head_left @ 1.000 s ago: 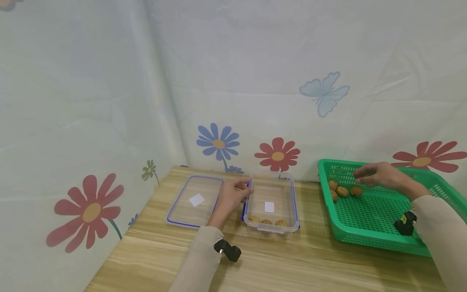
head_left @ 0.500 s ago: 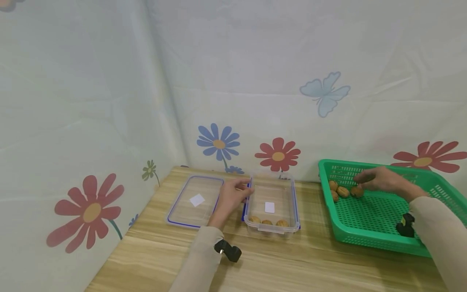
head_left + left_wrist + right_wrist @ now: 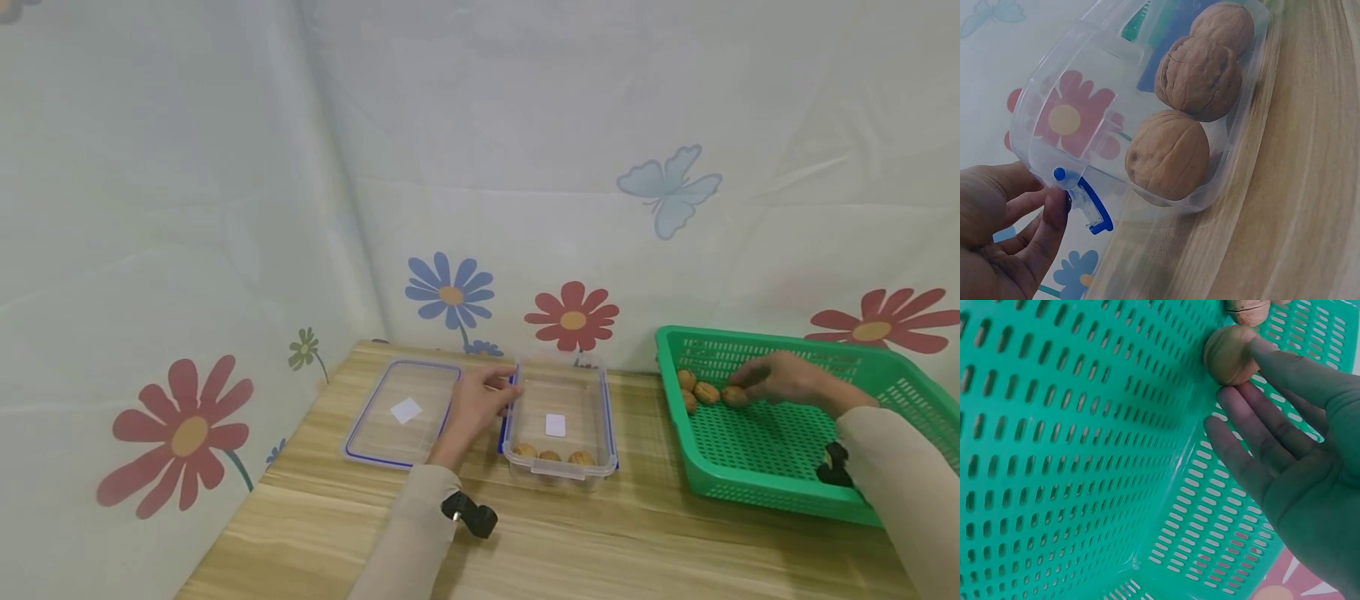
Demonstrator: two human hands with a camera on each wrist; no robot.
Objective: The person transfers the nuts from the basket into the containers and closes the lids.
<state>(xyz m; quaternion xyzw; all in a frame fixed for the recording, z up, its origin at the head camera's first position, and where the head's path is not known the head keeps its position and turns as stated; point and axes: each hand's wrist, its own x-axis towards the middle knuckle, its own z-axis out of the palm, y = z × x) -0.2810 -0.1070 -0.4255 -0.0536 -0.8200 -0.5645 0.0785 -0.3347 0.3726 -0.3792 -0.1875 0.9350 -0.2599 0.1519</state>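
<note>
A clear plastic food container point(image 3: 564, 396) with blue side latches stands uncovered on the table, three walnuts point(image 3: 1169, 155) lying along its near end. My left hand point(image 3: 477, 402) pinches the container's left side by a blue latch point(image 3: 1094, 206), thumb and fingertips meeting at the rim. Over in the green plastic basket point(image 3: 772, 492), my right hand point(image 3: 787, 379) has thumb and fingers around a walnut point(image 3: 1230, 356), which sits low by the basket wall. Several more walnuts point(image 3: 705, 392) lie just left of it in the basket's corner.
The container's clear lid point(image 3: 375, 433) with a blue seal lies flat on the table, left of my left hand. A flower-printed curtain point(image 3: 495, 167) rises behind the wooden table point(image 3: 540, 542). Basket walls surround my right hand.
My right hand has come down and slightly left in the basket, its fingers closing around a walnut. The left hand and the container have stayed in place.
</note>
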